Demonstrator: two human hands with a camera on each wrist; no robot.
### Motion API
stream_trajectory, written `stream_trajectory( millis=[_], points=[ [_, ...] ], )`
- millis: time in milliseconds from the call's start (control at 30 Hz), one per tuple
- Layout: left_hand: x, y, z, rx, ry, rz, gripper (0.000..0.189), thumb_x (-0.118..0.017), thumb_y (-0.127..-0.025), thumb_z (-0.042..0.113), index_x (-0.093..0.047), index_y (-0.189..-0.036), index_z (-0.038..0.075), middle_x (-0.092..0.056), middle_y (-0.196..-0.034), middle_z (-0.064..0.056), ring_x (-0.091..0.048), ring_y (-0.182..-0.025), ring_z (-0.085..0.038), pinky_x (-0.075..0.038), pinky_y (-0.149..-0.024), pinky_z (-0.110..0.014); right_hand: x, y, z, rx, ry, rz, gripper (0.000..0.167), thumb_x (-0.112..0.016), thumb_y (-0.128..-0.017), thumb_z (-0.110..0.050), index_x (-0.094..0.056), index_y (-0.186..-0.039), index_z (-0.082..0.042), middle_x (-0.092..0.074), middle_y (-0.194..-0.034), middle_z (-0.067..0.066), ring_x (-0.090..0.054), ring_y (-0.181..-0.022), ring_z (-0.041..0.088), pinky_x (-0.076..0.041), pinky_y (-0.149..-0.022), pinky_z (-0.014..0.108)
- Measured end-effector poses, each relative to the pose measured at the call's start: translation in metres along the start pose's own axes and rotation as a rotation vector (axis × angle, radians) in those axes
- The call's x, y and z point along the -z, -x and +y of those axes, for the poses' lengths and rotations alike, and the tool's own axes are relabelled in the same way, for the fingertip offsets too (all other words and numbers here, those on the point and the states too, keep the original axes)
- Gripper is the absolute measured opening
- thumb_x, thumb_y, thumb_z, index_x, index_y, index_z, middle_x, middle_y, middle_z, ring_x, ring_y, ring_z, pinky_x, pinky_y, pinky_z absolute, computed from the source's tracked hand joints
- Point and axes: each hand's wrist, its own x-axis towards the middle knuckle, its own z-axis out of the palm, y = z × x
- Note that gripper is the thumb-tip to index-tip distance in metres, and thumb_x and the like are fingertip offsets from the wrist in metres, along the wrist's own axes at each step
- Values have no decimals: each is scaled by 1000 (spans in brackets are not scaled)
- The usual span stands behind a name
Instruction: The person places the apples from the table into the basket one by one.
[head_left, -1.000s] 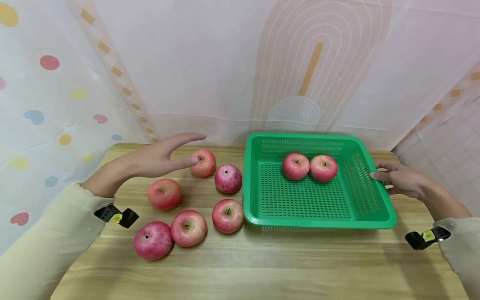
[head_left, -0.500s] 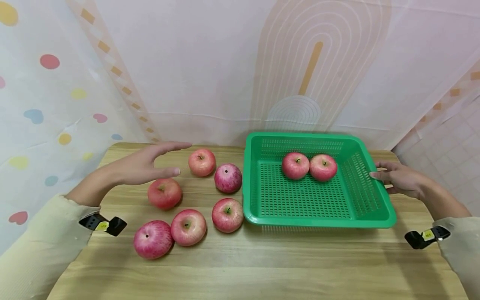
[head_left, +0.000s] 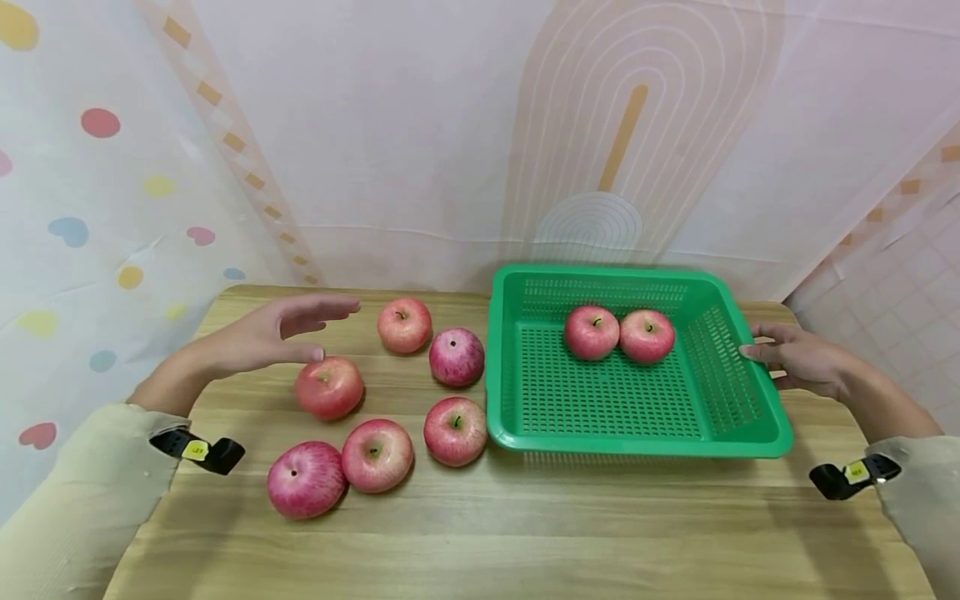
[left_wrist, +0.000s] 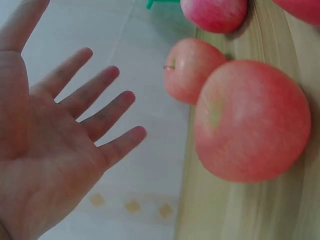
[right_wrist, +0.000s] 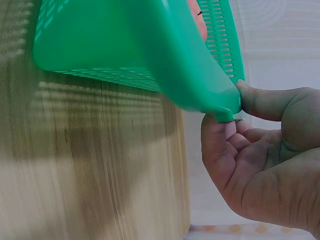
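Green basket (head_left: 637,447), pinched at one end by right hand (head_left: 806,360), nearest apple (head_left: 330,392) beside left hand (head_left: 255,337), spread, empty

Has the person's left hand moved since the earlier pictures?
Yes. In the head view, the left hand has moved left and slightly down the picture, away from the rearmost loose apple, which it no longer overlaps.

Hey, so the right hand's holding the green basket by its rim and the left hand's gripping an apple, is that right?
Not quite: the left hand holds nothing. The left wrist view shows it open, apart from the nearest apple. The right hand does hold the green basket by its rim.
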Motion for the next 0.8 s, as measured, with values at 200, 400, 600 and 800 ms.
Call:
stream_trajectory(
  millis=[200, 400, 600, 800],
  points=[
    [1, 4, -15, -8, 43, 25, 61, -67, -94, -3, -45, -150, 0, -53, -146, 9, -47, -134, 0, -36, -109, -15, 0, 0, -1, -3, 5, -5, 40, -42, -111, -13, -31, -142, 10, -65, -105, 2, -69, -92, 16, -59, -81, 40],
    [-2, 7, -30, 109, 74, -31, 62, -68, -95, 3, -43, -151, 1, -51, -150, -7, -50, -131, -2, -41, -105, -18, 0, 0, 0, -2, 10, -16, 40, -42, -111, -14, -31, -141, 10, -65, -105, 3, -69, -92, 17, -59, -81, 41],
    [-6, 4, -39, 133, 63, -99, 63, -71, -94, 8, -45, -150, 0, -46, -151, -25, -51, -136, -17, -39, -109, -21, 1, 0, 0, 3, 7, -23, 36, -42, -111, -14, -35, -138, 8, -66, -104, 3, -70, -92, 18, -59, -81, 41],
    [-14, 2, -45, 171, 40, -153, 63, -75, -91, 14, -49, -147, 0, -50, -149, -21, -49, -137, -21, -39, -106, -21, 0, 0, 0, 2, 10, -15, 36, -43, -111, -14, -36, -138, 9, -66, -104, 3, -70, -91, 18, -59, -81, 41]
  ],
)
